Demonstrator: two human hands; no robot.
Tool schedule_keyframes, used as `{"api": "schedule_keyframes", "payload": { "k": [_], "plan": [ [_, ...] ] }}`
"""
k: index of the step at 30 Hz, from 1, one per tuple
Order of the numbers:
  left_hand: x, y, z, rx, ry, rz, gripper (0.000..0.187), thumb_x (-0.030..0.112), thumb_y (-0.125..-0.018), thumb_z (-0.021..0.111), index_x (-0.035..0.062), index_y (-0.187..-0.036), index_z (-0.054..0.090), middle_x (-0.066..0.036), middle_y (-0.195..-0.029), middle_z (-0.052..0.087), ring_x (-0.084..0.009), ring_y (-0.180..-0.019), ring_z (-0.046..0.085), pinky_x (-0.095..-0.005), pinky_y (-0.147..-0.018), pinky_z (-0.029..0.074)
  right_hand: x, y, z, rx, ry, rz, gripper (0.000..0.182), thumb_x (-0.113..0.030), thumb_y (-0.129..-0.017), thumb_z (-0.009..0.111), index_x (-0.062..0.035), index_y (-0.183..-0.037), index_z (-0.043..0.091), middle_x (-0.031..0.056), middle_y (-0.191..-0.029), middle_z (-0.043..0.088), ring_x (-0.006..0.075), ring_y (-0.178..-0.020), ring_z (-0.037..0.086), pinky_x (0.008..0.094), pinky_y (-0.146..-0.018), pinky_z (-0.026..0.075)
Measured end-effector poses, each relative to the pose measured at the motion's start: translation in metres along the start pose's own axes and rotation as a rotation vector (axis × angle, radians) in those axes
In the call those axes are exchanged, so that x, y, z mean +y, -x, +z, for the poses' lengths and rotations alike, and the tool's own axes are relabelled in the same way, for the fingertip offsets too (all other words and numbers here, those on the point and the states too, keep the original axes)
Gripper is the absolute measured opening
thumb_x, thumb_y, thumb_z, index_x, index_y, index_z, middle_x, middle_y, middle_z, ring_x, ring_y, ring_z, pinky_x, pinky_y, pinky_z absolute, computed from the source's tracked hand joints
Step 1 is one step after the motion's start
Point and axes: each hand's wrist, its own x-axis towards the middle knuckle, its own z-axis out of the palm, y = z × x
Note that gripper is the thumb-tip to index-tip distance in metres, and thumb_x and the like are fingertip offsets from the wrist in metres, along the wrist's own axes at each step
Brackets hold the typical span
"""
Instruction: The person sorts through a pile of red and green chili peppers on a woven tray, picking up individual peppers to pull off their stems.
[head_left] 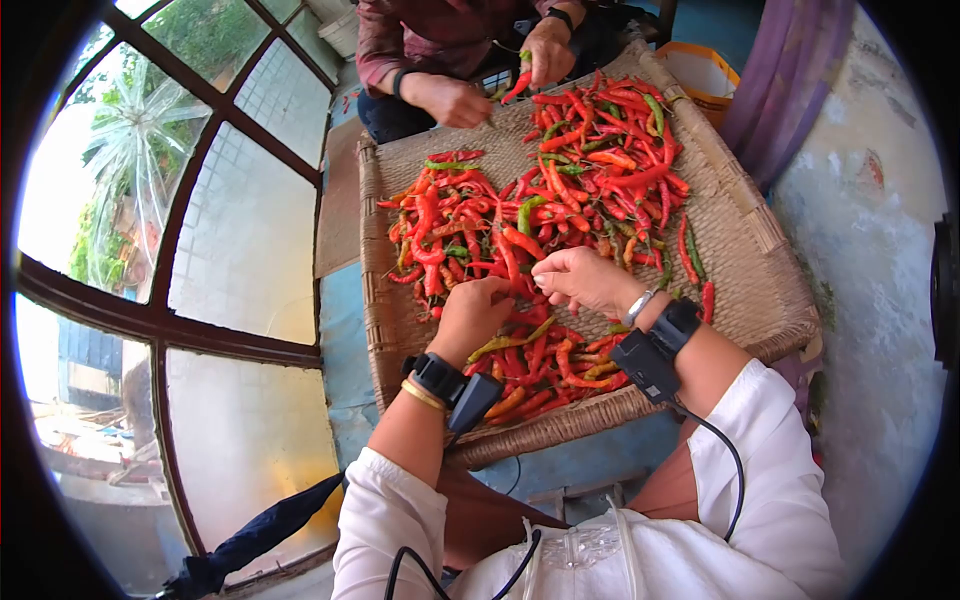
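Heaps of red peppers (pixel 600 180), with a few green and yellowish ones, lie on a woven tray (pixel 740 240). My left hand (pixel 475 318) is over the near-left heap, fingers pressed together; what they hold, if anything, is hidden. Just right of it, my right hand (pixel 585 280) is closed in a pinch above the peppers, and its fingertips hold something too small to make out. A gap separates the two hands. Across the tray, another person's hand (pixel 547 52) holds a red pepper (pixel 517 87) by its green end, and that person's other hand (pixel 452 101) is over the tray's far edge.
Framed windows (pixel 240 230) run along the left, with a dark folded umbrella (pixel 265 520) below them. An orange-rimmed container (pixel 700 75) stands behind the tray's far right corner. Purple cloth (pixel 785 80) hangs beside a worn wall (pixel 870 270). Cables run from both my wrists.
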Motion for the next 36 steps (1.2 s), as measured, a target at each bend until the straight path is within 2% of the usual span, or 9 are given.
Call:
{"api": "schedule_keyframes", "payload": {
  "k": [5, 7, 8, 15, 19, 21, 27, 31, 36],
  "plan": [
    [0.027, 0.008, -0.014, -0.116, 0.120, 0.134, 0.018, 0.004, -0.072, 0.061, -0.0008, -0.090, 0.060, -0.007, -0.070, 0.060, -0.0095, -0.064, 0.057, -0.0238, -0.058, 0.045, -0.002, 0.000, -0.004, 0.041, -0.050, -0.010, 0.030, -0.024, -0.084, 0.056, 0.0012, -0.100, 0.054, 0.0031, -0.073, 0.055, 0.0077, -0.056, 0.052, 0.0201, -0.043, 0.042],
    [0.035, 0.011, -0.015, -0.261, 0.150, 0.207, 0.019, 0.007, -0.071, 0.062, 0.0015, -0.089, 0.061, -0.011, -0.072, 0.060, -0.0181, -0.065, 0.059, -0.0281, -0.060, 0.046, 0.004, -0.002, -0.007, -0.037, -0.068, -0.025, 0.023, -0.028, -0.083, 0.056, -0.0051, -0.082, 0.058, -0.0008, -0.067, 0.054, 0.0059, -0.053, 0.048, 0.0189, -0.040, 0.037],
    [0.039, 0.013, -0.016, -0.295, 0.173, 0.183, 0.019, 0.002, -0.072, 0.061, -0.0003, -0.091, 0.060, -0.006, -0.070, 0.057, -0.0090, -0.064, 0.054, -0.0236, -0.059, 0.044, 0.004, -0.002, -0.006, -0.044, -0.102, -0.070, 0.021, -0.026, -0.082, 0.057, -0.0070, -0.074, 0.057, -0.0015, -0.062, 0.053, 0.0057, -0.050, 0.047, 0.0193, -0.040, 0.036],
    [0.009, 0.008, -0.019, -0.152, -0.073, 0.215, 0.023, 0.012, -0.069, 0.064, 0.0052, -0.091, 0.062, -0.012, -0.082, 0.061, -0.0259, -0.076, 0.060, -0.0345, -0.067, 0.047, -0.006, -0.003, -0.019, 0.061, 0.087, -0.063, 0.012, -0.017, -0.083, 0.055, -0.0047, -0.081, 0.055, 0.0004, -0.066, 0.056, 0.0055, -0.048, 0.049, 0.0167, -0.041, 0.038],
    [-0.006, 0.007, -0.015, -0.147, -0.315, 0.189, 0.026, 0.016, -0.069, 0.062, 0.0082, -0.094, 0.062, -0.011, -0.088, 0.061, -0.0293, -0.083, 0.058, -0.0384, -0.071, 0.047, -0.019, 0.003, -0.020, 0.152, -0.632, -0.300, 0.019, -0.021, -0.082, 0.057, -0.0035, -0.089, 0.056, 0.0004, -0.073, 0.056, 0.0068, -0.064, 0.055, 0.0203, -0.050, 0.045],
    [-0.008, 0.007, -0.011, -0.157, -0.405, 0.186, 0.024, 0.017, -0.069, 0.061, 0.0082, -0.091, 0.063, -0.011, -0.088, 0.060, -0.0287, -0.082, 0.058, -0.0386, -0.070, 0.047, -0.021, 0.007, -0.019, 0.196, -0.666, -0.295, 0.023, -0.024, -0.083, 0.057, -0.0035, -0.093, 0.055, 0.0014, -0.077, 0.057, 0.0071, -0.069, 0.055, 0.0197, -0.051, 0.047],
    [0.000, 0.005, -0.018, -0.240, -0.480, 0.133, 0.022, 0.014, -0.067, 0.061, 0.0056, -0.087, 0.063, -0.010, -0.084, 0.060, -0.0294, -0.078, 0.057, -0.0382, -0.069, 0.046, -0.003, -0.001, -0.011, 0.005, -0.037, -0.021, 0.035, -0.021, -0.084, 0.055, 0.0018, -0.111, 0.051, 0.0036, -0.085, 0.058, 0.0087, -0.071, 0.056, 0.0209, -0.058, 0.048],
    [0.011, 0.008, -0.027, -0.095, -0.265, 0.205, 0.018, 0.012, -0.068, 0.061, 0.0041, -0.085, 0.062, -0.011, -0.078, 0.061, -0.0280, -0.072, 0.059, -0.0356, -0.065, 0.047, 0.013, -0.008, 0.000, -0.039, 0.252, -0.287, 0.034, -0.020, -0.082, 0.058, 0.0013, -0.109, 0.054, 0.0037, -0.090, 0.059, 0.0068, -0.076, 0.055, 0.0211, -0.058, 0.046],
    [0.029, 0.008, -0.027, -0.121, -0.006, 0.178, 0.017, 0.009, -0.071, 0.062, 0.0025, -0.087, 0.062, -0.012, -0.075, 0.062, -0.0230, -0.067, 0.060, -0.0300, -0.061, 0.047, -0.003, 0.004, 0.008, -0.113, 0.084, -0.159, 0.024, -0.016, -0.083, 0.057, 0.0014, -0.100, 0.058, 0.0027, -0.073, 0.059, 0.0063, -0.061, 0.054, 0.0200, -0.053, 0.046]
  ]
}}
